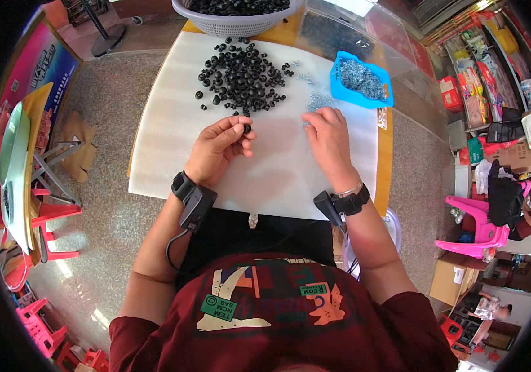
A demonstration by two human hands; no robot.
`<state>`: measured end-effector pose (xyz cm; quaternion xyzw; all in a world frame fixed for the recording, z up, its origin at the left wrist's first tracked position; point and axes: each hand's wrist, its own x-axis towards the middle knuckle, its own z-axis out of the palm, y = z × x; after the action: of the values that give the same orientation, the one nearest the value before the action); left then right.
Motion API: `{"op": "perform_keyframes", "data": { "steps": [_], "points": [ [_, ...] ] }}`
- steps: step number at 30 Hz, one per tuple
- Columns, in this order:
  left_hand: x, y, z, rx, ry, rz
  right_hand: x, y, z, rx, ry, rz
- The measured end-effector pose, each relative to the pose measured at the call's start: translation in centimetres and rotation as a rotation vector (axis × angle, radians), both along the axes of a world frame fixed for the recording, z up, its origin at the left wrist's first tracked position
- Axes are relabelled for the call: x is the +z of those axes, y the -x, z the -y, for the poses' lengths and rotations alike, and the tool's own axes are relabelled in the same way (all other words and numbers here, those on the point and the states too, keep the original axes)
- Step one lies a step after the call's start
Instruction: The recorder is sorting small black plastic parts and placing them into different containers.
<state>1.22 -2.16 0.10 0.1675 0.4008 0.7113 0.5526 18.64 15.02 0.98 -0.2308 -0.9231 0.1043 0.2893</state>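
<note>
A white sheet covered most of the yellow table. The left hand was closed on a small black piece, gripped between thumb and fingers above the sheet's middle. The right hand was above the sheet near its right edge, fingers bent; whether it gripped anything could not be told. Loose black pieces lay heaped toward the far edge. A blue tray of small silvery parts stood at the far right corner, and a grey basket of black pieces stood beyond the sheet's far edge.
</note>
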Motion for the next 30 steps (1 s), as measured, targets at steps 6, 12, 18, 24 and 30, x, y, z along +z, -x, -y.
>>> {"op": "perform_keyframes", "data": {
  "steps": [6, 12, 18, 24, 30],
  "points": [
    [-0.1, 0.0, 0.0, -0.015, -0.018, 0.008, 0.0, -0.5, 0.6, -0.039, 0.584, -0.118],
    [0.3, -0.2, 0.1, -0.013, -0.003, -0.004, 2.2, 0.4, 2.6, 0.044, 1.312, -0.300],
    [0.1, -0.6, -0.1, -0.066, 0.065, -0.237, 2.2, 2.6, 5.2, 0.157, 1.381, -0.291],
    [0.2, -0.5, -0.2, -0.100, 0.052, -0.326, 1.8, 3.5, 6.5, 0.141, 1.338, -0.328],
    [0.2, -0.7, -0.3, -0.081, 0.068, -0.347, 1.7, 3.6, 6.6, 0.147, 1.362, -0.312]
  ]
}}
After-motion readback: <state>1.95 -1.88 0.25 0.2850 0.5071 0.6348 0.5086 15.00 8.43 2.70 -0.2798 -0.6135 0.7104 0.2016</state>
